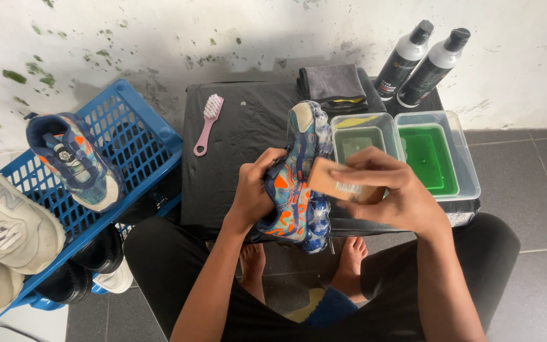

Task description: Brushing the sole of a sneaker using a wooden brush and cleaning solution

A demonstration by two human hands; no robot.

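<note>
Wrapped around the heel end of the blue-and-orange sneaker [299, 183], my left hand [252, 190] grips it firmly, sole turned right, above the black table [235, 145]. My right hand [395, 195] closes its fingers over a wooden brush [333, 182] pressed against the sneaker's side. Two clear tubs [406, 152] sit just beyond, and a pink brush [208, 123] lies further left.

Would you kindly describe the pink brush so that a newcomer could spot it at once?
On the black-covered table, look to the left part, beside the blue crate. The pink brush lies there alone, white bristles at its far end, the only pink thing present.
</note>
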